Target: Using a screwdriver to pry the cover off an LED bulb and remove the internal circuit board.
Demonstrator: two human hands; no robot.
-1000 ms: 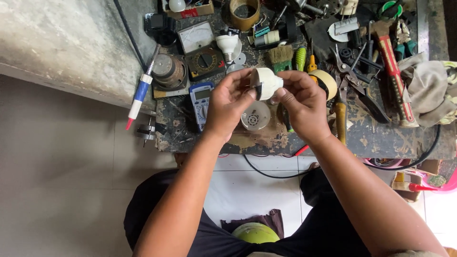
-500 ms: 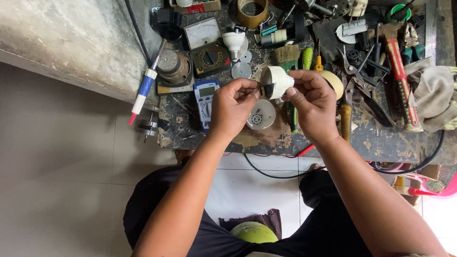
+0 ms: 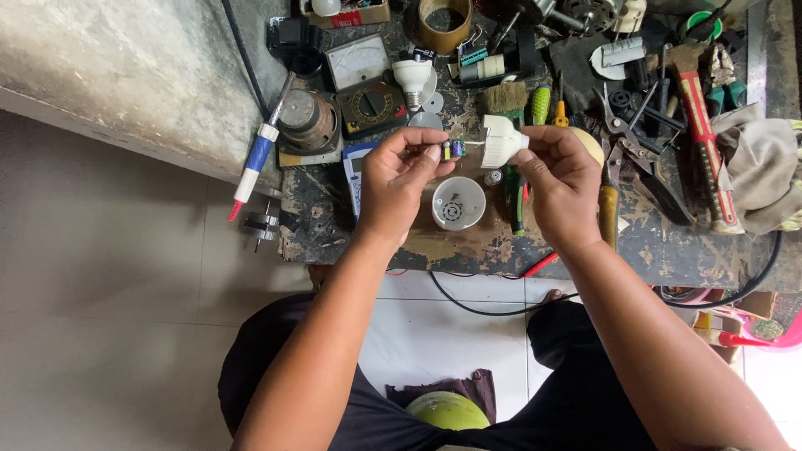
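Observation:
My left hand (image 3: 403,177) pinches a small circuit board (image 3: 452,149) with coloured parts on it. My right hand (image 3: 561,182) grips a white lamp base housing (image 3: 499,141) just to the right of the board. A thin wire runs between board and housing. Both are held above the workbench, over a white cup-shaped lamp part (image 3: 458,203) that lies open side up on the bench.
The dark cluttered workbench (image 3: 468,246) carries an analogue meter (image 3: 364,79), another white bulb base (image 3: 413,76), a tape roll (image 3: 444,21), a brush (image 3: 504,98), screwdrivers, pliers (image 3: 628,142), a red-handled hammer (image 3: 700,125) and a rag (image 3: 764,167). A soldering tool (image 3: 256,159) overhangs the left edge. Cables hang below.
My hands have drawn apart: the circuit board has come out of the white housing and now sits in my left hand, joined by a wire.

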